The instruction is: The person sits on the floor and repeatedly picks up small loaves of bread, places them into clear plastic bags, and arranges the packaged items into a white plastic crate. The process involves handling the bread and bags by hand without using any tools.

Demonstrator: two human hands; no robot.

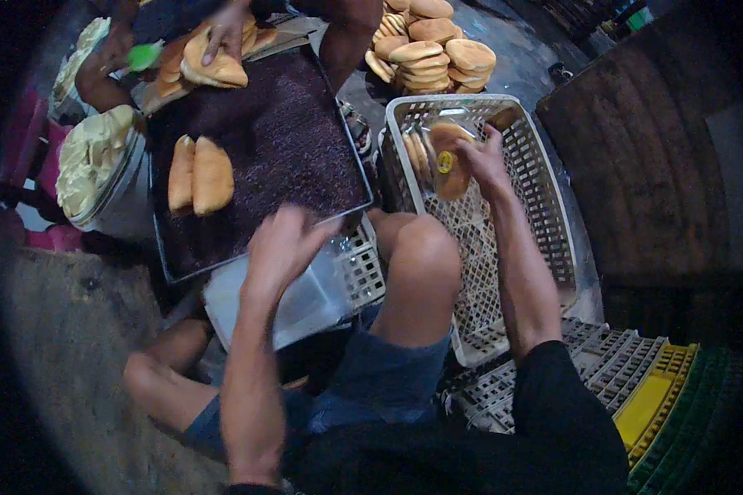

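Observation:
My right hand (pixel 486 158) holds a clear-wrapped round bread (pixel 451 179) with a yellow sticker inside a white plastic crate (pixel 560 235). More wrapped breads (pixel 418 158) stand on edge beside it, at the crate's left wall. Blurred, my left hand (pixel 291 241) is over the near edge of a metal tray (pixel 266 142) spread with dark crumbly topping; whether it grips anything cannot be told. Below that hand lies a stack of clear plastic bags (pixel 312 297) on a perforated crate. Two filled-looking bread halves (pixel 201 176) rest side by side on the topping.
Across the tray a co-worker's hand (pixel 223 40) holds a split bread (pixel 210 65); the other is near a green-handled tool (pixel 143 57). A tub of pale cream (pixel 93 161) stands left. Stacked round breads (pixel 424 62) lie beyond the crate. More crates (pixel 644 396) are at lower right.

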